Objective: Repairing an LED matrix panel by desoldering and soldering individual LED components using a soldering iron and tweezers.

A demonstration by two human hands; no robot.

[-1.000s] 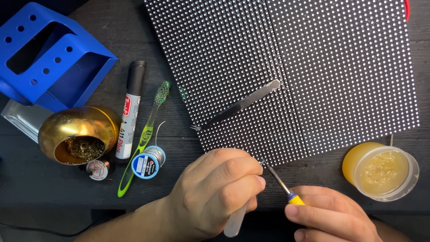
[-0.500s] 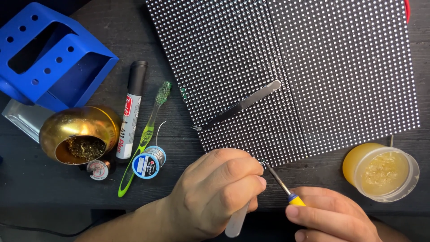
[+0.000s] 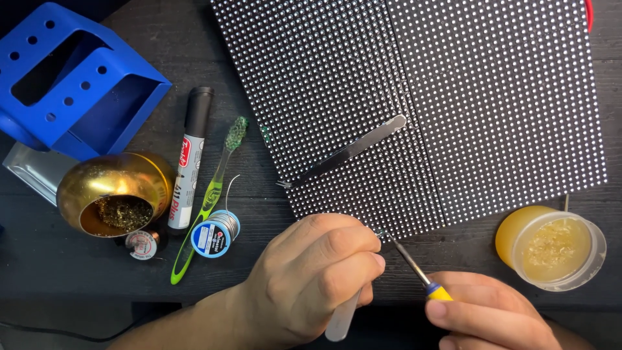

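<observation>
LED panel (image 3: 453,97) lies flat on the dark table (image 3: 259,272), near edge toward us | our left hand (image 3: 311,279) pinches tweezers (image 3: 341,321) at that edge | our right hand (image 3: 492,317) grips a soldering iron (image 3: 414,269), tip meeting the same spot | spare tweezers (image 3: 350,150) rest on the panel

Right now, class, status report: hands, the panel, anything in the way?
Left hand grips tweezers. Right hand holds soldering iron, tip at dotted panel lower edge. Spare tweezers lie on the panel, apart from the tip.
</observation>
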